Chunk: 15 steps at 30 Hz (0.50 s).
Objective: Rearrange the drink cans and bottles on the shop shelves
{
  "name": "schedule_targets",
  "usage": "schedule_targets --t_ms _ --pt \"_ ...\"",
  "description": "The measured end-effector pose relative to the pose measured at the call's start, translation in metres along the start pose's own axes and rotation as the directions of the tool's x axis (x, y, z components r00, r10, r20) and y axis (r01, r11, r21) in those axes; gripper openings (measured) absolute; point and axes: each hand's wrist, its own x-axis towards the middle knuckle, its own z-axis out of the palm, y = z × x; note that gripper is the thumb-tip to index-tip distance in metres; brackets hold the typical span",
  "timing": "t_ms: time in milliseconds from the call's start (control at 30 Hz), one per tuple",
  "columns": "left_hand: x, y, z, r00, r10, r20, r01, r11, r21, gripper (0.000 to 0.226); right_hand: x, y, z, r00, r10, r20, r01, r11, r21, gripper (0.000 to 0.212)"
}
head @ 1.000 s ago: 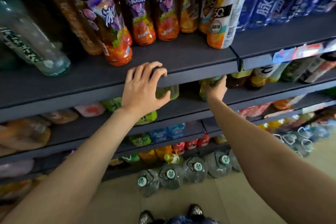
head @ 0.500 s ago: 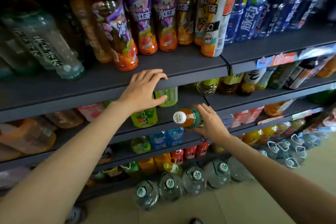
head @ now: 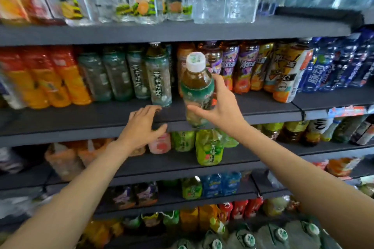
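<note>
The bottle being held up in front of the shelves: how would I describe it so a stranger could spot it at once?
Find the dark grey shelf carrying the long row of tea and juice bottles. In front of its middle, the right hand has a grip on the tea bottle. It is the only bottle off the shelf: amber tea, green label, white cap, tilted slightly left, just right of the teal-labelled bottle.

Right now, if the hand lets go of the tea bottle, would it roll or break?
The tea bottle looks like plastic, so it probably wouldn't break. It looks full, so likely heavy. It's round, so on its side it would probably roll off the shelf. The right hand grips it upright.
</note>
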Motion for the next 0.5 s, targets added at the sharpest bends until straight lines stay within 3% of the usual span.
schedule_targets --t_ms 167,367,500 --pt "-0.010 -0.031 -0.023 0.996 -0.076 0.049 0.077 0.997 -0.020 0.076 0.036 -0.025 0.074 0.998 -0.028 -0.049 0.031 0.997 0.070 0.067" --pt "-0.009 -0.054 -0.022 0.980 -0.200 0.006 0.192 0.935 -0.298 0.088 0.060 -0.035 0.148 0.983 0.154 -0.099 -0.152 0.988 0.024 0.073" --pt "0.002 -0.058 -0.015 0.948 -0.318 0.006 0.287 0.845 -0.452 0.080 0.076 -0.037 0.158 0.986 0.167 -0.026 -0.168 0.985 -0.038 0.080"
